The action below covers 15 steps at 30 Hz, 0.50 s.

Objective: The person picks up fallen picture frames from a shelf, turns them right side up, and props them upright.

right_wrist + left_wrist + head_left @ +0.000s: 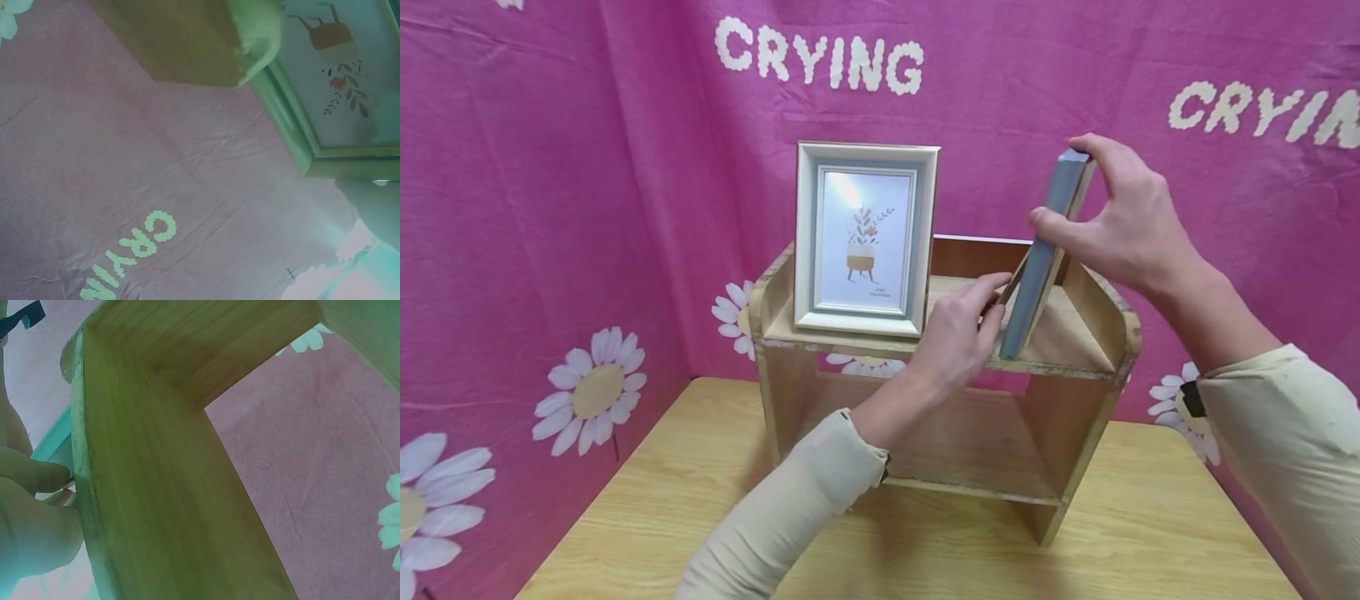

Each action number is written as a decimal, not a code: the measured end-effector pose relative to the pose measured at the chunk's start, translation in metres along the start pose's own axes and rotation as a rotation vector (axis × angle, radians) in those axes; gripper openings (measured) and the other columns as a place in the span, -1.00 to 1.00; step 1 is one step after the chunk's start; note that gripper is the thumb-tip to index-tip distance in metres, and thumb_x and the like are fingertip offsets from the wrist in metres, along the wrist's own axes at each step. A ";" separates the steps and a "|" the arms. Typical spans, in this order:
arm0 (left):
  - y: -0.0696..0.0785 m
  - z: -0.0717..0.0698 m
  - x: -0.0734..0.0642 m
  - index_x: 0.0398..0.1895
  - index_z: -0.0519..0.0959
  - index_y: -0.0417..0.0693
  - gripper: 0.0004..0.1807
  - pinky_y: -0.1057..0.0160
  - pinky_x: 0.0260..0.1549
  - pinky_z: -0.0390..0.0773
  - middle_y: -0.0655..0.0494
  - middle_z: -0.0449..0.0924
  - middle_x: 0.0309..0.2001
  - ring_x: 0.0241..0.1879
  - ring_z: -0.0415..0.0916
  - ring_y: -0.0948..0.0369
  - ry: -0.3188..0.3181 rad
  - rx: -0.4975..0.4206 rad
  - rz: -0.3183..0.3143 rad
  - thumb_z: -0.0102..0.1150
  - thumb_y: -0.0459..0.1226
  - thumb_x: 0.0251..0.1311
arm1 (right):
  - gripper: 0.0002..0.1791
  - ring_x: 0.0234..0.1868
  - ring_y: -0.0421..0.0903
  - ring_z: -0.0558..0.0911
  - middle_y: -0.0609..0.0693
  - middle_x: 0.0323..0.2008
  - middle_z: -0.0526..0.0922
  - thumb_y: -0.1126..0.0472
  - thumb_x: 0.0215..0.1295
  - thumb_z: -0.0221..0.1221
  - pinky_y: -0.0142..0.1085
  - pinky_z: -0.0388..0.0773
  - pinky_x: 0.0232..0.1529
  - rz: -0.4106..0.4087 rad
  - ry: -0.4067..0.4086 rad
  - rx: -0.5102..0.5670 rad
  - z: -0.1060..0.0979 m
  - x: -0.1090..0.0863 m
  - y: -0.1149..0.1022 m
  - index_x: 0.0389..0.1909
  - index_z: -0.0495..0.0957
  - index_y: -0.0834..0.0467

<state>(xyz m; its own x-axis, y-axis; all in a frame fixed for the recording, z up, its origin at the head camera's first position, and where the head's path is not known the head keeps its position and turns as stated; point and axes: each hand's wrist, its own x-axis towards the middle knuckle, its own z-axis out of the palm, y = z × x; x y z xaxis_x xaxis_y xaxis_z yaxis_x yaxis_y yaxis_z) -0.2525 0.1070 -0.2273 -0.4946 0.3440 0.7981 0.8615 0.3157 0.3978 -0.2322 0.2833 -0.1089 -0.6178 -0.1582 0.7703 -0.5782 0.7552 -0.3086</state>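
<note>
A second picture frame (1033,283) stands edge-on at the right of the wooden shelf's top, its blue-grey side showing in the head view. My right hand (1127,212) grips its upper part, thumb on the near side and fingers over the top corner. My left hand (962,325) pinches the thin back stand (1015,279) that angles out from its left side. The right wrist view shows its front, a potted-plant print (340,75) in a pale border. Beside it, a cream picture frame (865,321) stands upright, facing me.
The small two-tier wooden shelf (1067,425) stands on a light wood table (670,500); raised sides bound its top. A pink cloth (647,167) with daisies and white lettering hangs behind and to the left.
</note>
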 end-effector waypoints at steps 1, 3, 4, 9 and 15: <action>0.000 0.000 0.000 0.17 0.51 -0.31 -0.65 0.53 -0.14 0.58 -0.15 0.70 -0.10 -0.17 0.66 0.15 -0.005 0.013 0.005 0.06 -0.49 0.34 | -0.20 0.37 0.12 0.35 0.20 0.32 0.44 0.15 0.03 0.37 0.03 0.22 0.42 0.003 -0.002 0.003 -0.001 0.000 0.001 0.36 0.37 0.21; 0.001 -0.001 0.001 0.16 0.52 -0.32 -0.66 0.50 -0.13 0.59 -0.14 0.70 -0.11 -0.17 0.66 0.14 -0.018 0.038 0.016 0.05 -0.49 0.34 | -0.21 0.35 0.11 0.38 0.18 0.31 0.45 0.17 0.03 0.37 0.02 0.25 0.41 0.010 -0.009 0.014 -0.002 0.000 0.003 0.36 0.39 0.18; 0.001 -0.001 0.001 0.15 0.52 -0.32 -0.67 0.49 -0.12 0.60 -0.14 0.70 -0.12 -0.16 0.66 0.13 -0.026 0.051 0.021 0.05 -0.49 0.35 | -0.22 0.34 0.11 0.39 0.17 0.30 0.46 0.18 0.04 0.36 0.00 0.26 0.41 0.014 -0.015 0.018 -0.003 0.000 0.004 0.36 0.39 0.17; 0.005 -0.002 0.003 0.17 0.50 -0.34 -0.67 0.46 -0.04 0.60 -0.15 0.70 -0.08 -0.08 0.67 0.10 -0.073 0.110 0.025 0.04 -0.48 0.35 | -0.26 0.19 -0.07 0.51 0.16 0.11 0.56 0.22 0.05 0.35 -0.44 0.33 0.25 0.001 -0.046 0.005 -0.006 0.003 0.008 0.35 0.43 0.12; 0.006 -0.004 0.005 0.15 0.50 -0.32 -0.67 0.38 0.00 0.61 -0.13 0.70 -0.06 -0.04 0.67 0.08 -0.076 0.190 0.039 0.05 -0.49 0.34 | -0.31 -0.13 -0.41 0.45 0.15 -0.12 0.60 0.18 0.06 0.32 -0.56 0.28 -0.08 0.011 -0.083 -0.031 -0.008 0.009 0.006 0.32 0.47 0.04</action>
<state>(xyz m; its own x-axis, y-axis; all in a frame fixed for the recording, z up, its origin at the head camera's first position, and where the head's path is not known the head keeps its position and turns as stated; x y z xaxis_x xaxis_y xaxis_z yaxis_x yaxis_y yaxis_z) -0.2496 0.1069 -0.2196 -0.4751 0.4224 0.7719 0.8462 0.4598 0.2693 -0.2368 0.2914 -0.0992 -0.6669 -0.2007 0.7176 -0.5552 0.7762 -0.2989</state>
